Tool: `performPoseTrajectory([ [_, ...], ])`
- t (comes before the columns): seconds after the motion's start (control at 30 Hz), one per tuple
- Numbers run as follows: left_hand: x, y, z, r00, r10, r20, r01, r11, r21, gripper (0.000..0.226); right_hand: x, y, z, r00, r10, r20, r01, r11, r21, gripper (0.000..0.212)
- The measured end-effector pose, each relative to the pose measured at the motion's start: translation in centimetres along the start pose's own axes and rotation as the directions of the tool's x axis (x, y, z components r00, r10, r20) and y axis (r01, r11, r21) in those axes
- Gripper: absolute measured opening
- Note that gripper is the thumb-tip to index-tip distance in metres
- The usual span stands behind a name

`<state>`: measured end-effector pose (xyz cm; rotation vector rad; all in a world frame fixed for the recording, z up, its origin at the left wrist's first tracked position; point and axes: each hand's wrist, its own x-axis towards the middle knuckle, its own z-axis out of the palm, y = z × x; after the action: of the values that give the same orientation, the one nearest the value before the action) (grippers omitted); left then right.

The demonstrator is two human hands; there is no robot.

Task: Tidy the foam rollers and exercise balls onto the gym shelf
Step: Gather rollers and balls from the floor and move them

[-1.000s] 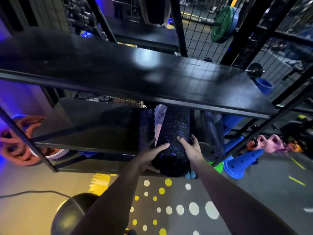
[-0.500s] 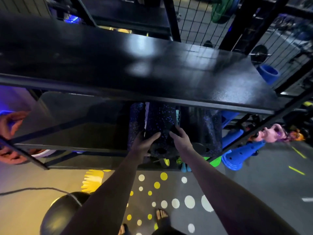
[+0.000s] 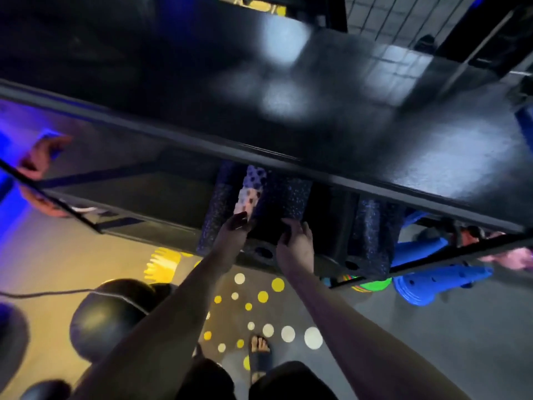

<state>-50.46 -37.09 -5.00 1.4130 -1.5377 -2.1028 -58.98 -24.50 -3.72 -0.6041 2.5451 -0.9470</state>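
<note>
A black foam roller [image 3: 284, 197] with blue specks lies lengthwise on the middle board of the black gym shelf [image 3: 121, 180], its hollow end facing me. My left hand [image 3: 233, 236] holds its left side and my right hand [image 3: 297, 245] holds its right side, both at the near end. Left of it lie a pale bumpy roller [image 3: 250, 194] and another speckled roller [image 3: 213, 209]; a further speckled roller [image 3: 372, 226] lies to the right. A black exercise ball [image 3: 109, 316] rests on the floor at lower left.
The top shelf board [image 3: 317, 111] overhangs the rollers and hides their far ends. Blue cones [image 3: 432, 281] and a green disc [image 3: 372, 284] lie under the shelf at right. A cable [image 3: 43, 294] crosses the floor at left. More dark balls [image 3: 11, 336] sit at the left edge.
The speckled roller has slid further back onto the middle shelf under both hands. The camera has tilted down and moved closer, so my feet now show.
</note>
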Motion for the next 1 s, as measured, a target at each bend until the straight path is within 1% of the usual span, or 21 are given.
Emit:
performPoseTrajectory([
  [0.03, -0.3, -0.4, -0.7, 0.999, -0.013, -0.034, 0.013, 1.0, -0.008, 0.02, -0.1, 0.1, 0.1, 0.997, -0.08, -0.022, 0.08, 0.996, -0.033, 0.039],
  [0.1, -1.3, -1.3, -2.6, 0.996, -0.047, -0.08, 0.042, 0.997, -0.065, 0.028, -0.3, -0.3, 0.7, 0.965, -0.257, -0.052, 0.251, 0.963, -0.093, 0.034],
  [0.17, -3.3, -1.8, -4.6, 0.992, -0.041, -0.119, 0.021, 0.987, -0.159, 0.031, -0.6, -1.3, 1.7, 0.927, -0.374, -0.024, 0.37, 0.924, -0.101, 0.033],
  [0.2, -4.3, -2.4, -5.7, 0.985, -0.04, -0.165, 0.009, 0.983, -0.184, 0.041, -1.0, -2.0, 2.5, 0.904, -0.428, 0.001, 0.426, 0.899, -0.098, 0.033],
  [0.23, -5.5, -3.0, -6.9, 0.975, -0.049, -0.218, 0.007, 0.982, -0.19, 0.044, -1.4, -2.6, 3.5, 0.874, -0.485, 0.029, 0.486, 0.87, -0.086, 0.032],
  [0.3, -7.7, -5.3, -9.6, 0.937, -0.071, -0.343, 0.01, 0.984, -0.176, 0.035, -3.0, -3.6, 5.7, 0.803, -0.588, 0.097, 0.594, 0.803, -0.045, 0.03],
  [0.37, -10.5, -8.0, -12.4, 0.881, -0.119, -0.458, 0.035, 0.982, -0.186, 0.036, -5.5, -4.8, 7.8, 0.716, -0.674, 0.183, 0.689, 0.724, -0.026, 0.031],
  [0.43, -14.0, -10.5, -14.8, 0.816, -0.161, -0.555, 0.057, 0.978, -0.2, 0.031, -8.7, -5.8, 9.5, 0.639, -0.715, 0.285, 0.75, 0.662, -0.022, 0.035],
  [0.47, -16.1, -11.8, -16.0, 0.787, -0.187, -0.588, 0.081, 0.976, -0.202, 0.029, -10.4, -6.2, 10.3, 0.603, -0.722, 0.34, 0.768, 0.64, -0.001, 0.038],
  [0.53, -20.5, -14.5, -18.0, 0.727, -0.257, -0.637, 0.105, 0.958, -0.266, 0.033, -13.8, -6.5, 11.8, 0.535, -0.721, 0.44, 0.787, 0.615, 0.051, 0.041],
  [0.57, -22.4, -16.1, -19.1, 0.689, -0.291, -0.663, 0.102, 0.945, -0.309, 0.051, -15.3, -6.5, 12.6, 0.508, -0.71, 0.488, 0.79, 0.61, 0.065, 0.036],
  [0.6, -23.9, -17.9, -20.3, 0.631, -0.32, -0.707, 0.109, 0.939, -0.328, 0.069, -16.6, -6.5, 13.2, 0.473, -0.695, 0.541, 0.798, 0.598, 0.071, 0.032],
  [0.63, -25.7, -19.6, -21.2, 0.569, -0.336, -0.751, 0.124, 0.937, -0.326, 0.076, -17.9, -6.6, 13.9, 0.43, -0.687, 0.586, 0.815, 0.574, 0.075, 0.03],
  [0.7, -28.3, -24.2, -23.5, 0.465, -0.359, -0.81, 0.173, 0.933, -0.315, 0.071, -20.3, -6.8, 15.0, 0.354, -0.658, 0.665, 0.85, 0.522, 0.064, 0.031],
  [0.77, -32.7, -24.5, -23.6, 0.386, -0.384, -0.839, 0.17, 0.923, -0.345, 0.058, -22.8, -6.7, 16.2, 0.312, -0.617, 0.722, 0.867, 0.497, 0.049, 0.032],
  [0.8, -34.5, -25.2, -23.7, 0.373, -0.408, -0.833, 0.147, 0.913, -0.381, 0.053, -24.2, -6.6, 16.9, 0.295, -0.607, 0.738, 0.874, 0.483, 0.048, 0.032],
  [0.87, -37.9, -27.2, -24.4, 0.367, -0.442, -0.818, 0.102, 0.894, -0.437, 0.059, -27.3, -6.3, 18.5, 0.262, -0.576, 0.774, 0.887, 0.46, 0.042, 0.031],
  [0.93, -41.1, -30.7, -25.4, 0.328, -0.469, -0.82, 0.126, 0.882, -0.454, 0.068, -31.3, -6.1, 20.2, 0.231, -0.5, 0.835, 0.896, 0.443, 0.017, 0.032],
  [1.0, -44.4, -34.5, -26.5, 0.302, -0.493, -0.816, 0.13, 0.869, -0.477, 0.072, -35.9, -5.5, 21.8, 0.207, -0.437, 0.875, 0.899, 0.438, 0.006, 0.033],
])
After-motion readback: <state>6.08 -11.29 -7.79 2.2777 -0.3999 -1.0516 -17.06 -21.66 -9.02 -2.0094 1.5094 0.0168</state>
